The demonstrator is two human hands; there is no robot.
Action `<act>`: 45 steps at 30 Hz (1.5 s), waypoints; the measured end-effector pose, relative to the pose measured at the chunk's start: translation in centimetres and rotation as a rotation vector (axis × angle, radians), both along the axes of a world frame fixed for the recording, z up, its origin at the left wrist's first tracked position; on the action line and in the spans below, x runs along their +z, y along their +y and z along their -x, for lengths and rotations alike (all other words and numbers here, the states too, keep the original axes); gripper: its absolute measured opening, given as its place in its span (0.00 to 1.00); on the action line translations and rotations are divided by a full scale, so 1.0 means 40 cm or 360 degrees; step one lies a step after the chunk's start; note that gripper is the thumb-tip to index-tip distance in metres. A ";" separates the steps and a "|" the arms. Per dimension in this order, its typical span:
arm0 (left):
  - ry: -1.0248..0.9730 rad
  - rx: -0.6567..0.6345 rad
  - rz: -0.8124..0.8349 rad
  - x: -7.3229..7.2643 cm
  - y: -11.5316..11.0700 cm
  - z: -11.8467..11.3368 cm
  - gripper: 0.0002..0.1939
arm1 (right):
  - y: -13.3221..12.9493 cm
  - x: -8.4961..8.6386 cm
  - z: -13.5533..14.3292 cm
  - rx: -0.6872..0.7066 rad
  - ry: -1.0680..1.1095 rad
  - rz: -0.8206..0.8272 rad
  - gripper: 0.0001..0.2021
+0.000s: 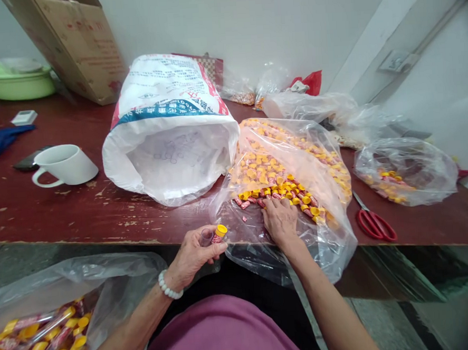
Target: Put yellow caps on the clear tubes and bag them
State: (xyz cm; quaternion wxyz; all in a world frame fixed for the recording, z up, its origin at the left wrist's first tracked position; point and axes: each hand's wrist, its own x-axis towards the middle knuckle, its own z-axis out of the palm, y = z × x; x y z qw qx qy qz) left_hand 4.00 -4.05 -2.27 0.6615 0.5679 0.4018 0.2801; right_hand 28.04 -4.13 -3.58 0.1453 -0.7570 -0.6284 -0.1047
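Observation:
My left hand (195,254), with a white bead bracelet (169,286) at its wrist, is closed around a clear plastic tube (206,237) and a small red-labelled tube with a yellow cap (220,231). Just above the table's front edge, the two tubes stand side by side in the fingers. My right hand (280,219) reaches into the mouth of a clear plastic bag (333,243). Its fingertips touch a pile of yellow-capped red tubes (294,192); whether they pinch one is hidden. One small pink piece (244,219) lies left of that hand.
A white woven sack (165,94) lies open on the dark red table (62,217). Left of it stands a white mug (69,164). Red-handled scissors (375,224) and a smaller bag (407,159) lie right. Below left, another bag (117,272) holds longer yellow-capped tubes (41,340).

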 end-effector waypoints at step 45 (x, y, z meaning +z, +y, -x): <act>-0.0770 0.0081 0.1057 -0.029 -0.039 -0.035 0.10 | -0.123 0.023 0.263 0.1013 0.0874 0.0049 0.32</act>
